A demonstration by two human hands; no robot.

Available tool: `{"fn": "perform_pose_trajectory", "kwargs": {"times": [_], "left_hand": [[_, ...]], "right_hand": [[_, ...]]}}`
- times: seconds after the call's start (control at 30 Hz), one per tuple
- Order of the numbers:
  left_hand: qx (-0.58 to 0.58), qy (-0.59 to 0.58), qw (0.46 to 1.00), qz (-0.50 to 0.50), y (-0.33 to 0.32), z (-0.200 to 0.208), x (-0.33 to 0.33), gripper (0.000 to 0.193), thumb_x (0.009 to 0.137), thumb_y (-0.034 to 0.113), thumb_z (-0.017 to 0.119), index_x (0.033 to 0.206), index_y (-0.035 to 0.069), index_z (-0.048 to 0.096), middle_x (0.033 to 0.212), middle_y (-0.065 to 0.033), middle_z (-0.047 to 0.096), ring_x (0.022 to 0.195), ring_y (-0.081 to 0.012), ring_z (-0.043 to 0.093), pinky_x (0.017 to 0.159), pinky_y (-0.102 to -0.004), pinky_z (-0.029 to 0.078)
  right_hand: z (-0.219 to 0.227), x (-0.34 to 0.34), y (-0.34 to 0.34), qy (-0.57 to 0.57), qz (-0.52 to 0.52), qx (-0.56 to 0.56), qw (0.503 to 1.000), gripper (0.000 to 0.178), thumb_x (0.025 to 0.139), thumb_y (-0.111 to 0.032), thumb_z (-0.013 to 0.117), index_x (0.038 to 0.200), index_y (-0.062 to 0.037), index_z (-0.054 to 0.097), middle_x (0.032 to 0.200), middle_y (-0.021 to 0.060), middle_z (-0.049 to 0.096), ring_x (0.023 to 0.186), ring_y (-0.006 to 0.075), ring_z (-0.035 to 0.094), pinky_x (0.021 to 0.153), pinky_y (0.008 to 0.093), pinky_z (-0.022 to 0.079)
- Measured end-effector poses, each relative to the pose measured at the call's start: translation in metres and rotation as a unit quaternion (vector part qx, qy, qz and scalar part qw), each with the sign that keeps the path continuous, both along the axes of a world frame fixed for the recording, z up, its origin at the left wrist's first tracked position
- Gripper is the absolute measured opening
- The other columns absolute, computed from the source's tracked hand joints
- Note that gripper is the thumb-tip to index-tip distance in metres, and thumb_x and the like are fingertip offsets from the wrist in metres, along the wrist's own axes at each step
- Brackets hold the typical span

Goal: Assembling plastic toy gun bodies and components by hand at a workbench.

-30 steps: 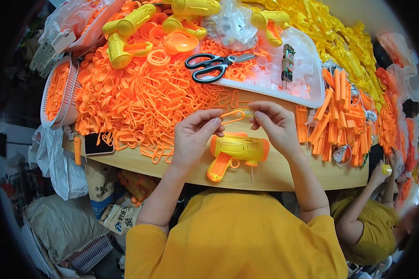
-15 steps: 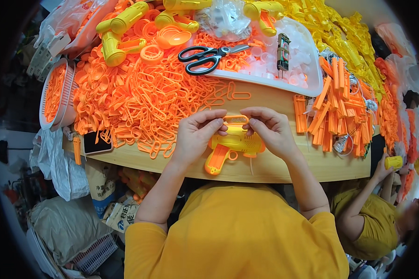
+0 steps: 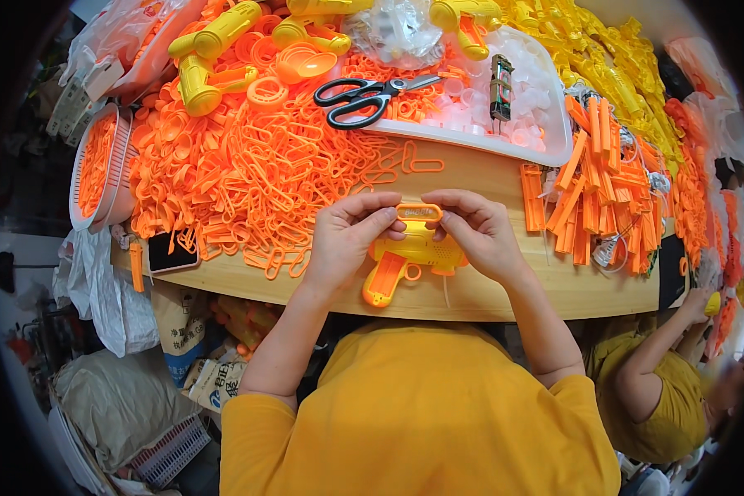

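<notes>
The two hands, left hand [image 3: 349, 237] and right hand [image 3: 486, 235], were a short way apart, fingertips pinched on opposite ends of a small orange loop [image 3: 420, 219] held between them. Its long axis ran from left to right. The yellow toy gun [image 3: 413, 249] lay on the worktop [image 3: 504, 293] just on the person's side of the loop and partly behind the fingers, its body also running across. Its orange handle [image 3: 382, 283] slanted toward the person and to the left, so the left hand was nearer to it; the vent slots sat by the right hand. The loop was a bright, slim oblong with rounded ends; pale lettering showed within its outline, though whether on the loop itself I could not tell.
</notes>
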State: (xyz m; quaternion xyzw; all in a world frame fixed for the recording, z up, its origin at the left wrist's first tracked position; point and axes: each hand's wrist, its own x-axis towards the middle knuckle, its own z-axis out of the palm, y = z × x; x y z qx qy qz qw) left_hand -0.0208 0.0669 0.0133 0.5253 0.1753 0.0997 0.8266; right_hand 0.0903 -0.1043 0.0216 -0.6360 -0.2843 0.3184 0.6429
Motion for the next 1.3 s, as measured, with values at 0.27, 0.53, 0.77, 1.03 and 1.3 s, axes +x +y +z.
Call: {"fn": "perform_pose_trajectory", "kwargs": {"times": [0.27, 0.53, 0.77, 1.03, 1.3], "left_hand": [[0.003, -0.014, 1.0, -0.007, -0.001, -0.001, -0.001, 0.018, 0.089, 0.001, 0.059, 0.105, -0.005, 0.062, 0.088, -0.0095, 0.066, 0.076, -0.0125, 0.064, 0.069, -0.0244, 0.056], [0.026, -0.024, 0.999, 0.0, -0.003, 0.001, -0.002, 0.017, 0.088, 0.001, 0.06, 0.103, -0.005, 0.062, 0.083, -0.0077, 0.064, 0.073, -0.0115, 0.062, 0.067, -0.0241, 0.055], [0.118, -0.007, 0.993, 0.01, -0.011, 0.003, -0.005, 0.019, 0.085, -0.002, 0.061, 0.104, -0.003, 0.064, 0.088, -0.0072, 0.064, 0.076, -0.0137, 0.063, 0.069, -0.0246, 0.053], [0.606, -0.201, 0.77, -0.007, -0.007, 0.014, -0.008, 0.032, 0.07, -0.004, 0.071, 0.101, 0.002, 0.065, 0.09, -0.0096, 0.058, 0.078, -0.0231, 0.059, 0.066, -0.0319, 0.05], [0.614, -0.167, 0.761, -0.123, 0.004, 0.011, -0.008, 0.024, 0.069, 0.0, 0.068, 0.092, 0.0, 0.063, 0.088, -0.0113, 0.055, 0.083, -0.027, 0.056, 0.074, -0.0358, 0.048]], "right_hand": [[-0.002, -0.002, -0.002, 0.007, -0.002, 0.011, 1.0, 0.027, 0.091, -0.002, 0.049, 0.116, 0.0027, 0.058, 0.094, 0.0068, 0.064, 0.077, 0.0088, 0.061, 0.071, 0.0226, 0.051], [-0.002, -0.009, -0.001, 0.048, -0.079, 0.072, 0.993, 0.029, 0.089, -0.001, 0.056, 0.118, 0.0014, 0.056, 0.093, 0.0048, 0.062, 0.077, 0.0083, 0.059, 0.07, 0.0217, 0.05], [-0.007, -0.012, -0.005, 0.256, -0.119, 0.096, 0.955, 0.027, 0.084, -0.003, 0.065, 0.109, -0.0004, 0.055, 0.087, 0.0044, 0.062, 0.059, 0.0049, 0.051, 0.051, 0.0182, 0.04], [-0.003, -0.028, -0.005, 0.252, -0.132, 0.057, 0.957, 0.029, 0.083, -0.005, 0.068, 0.109, -0.0009, 0.055, 0.086, 0.0039, 0.064, 0.054, 0.0031, 0.048, 0.045, 0.0168, 0.036], [-0.017, -0.039, -0.011, -0.456, -0.151, -0.078, 0.874, 0.032, 0.076, 0.002, 0.064, 0.107, -0.0018, 0.058, 0.105, 0.0124, 0.06, 0.098, 0.031, 0.054, 0.086, 0.0382, 0.042]]}}
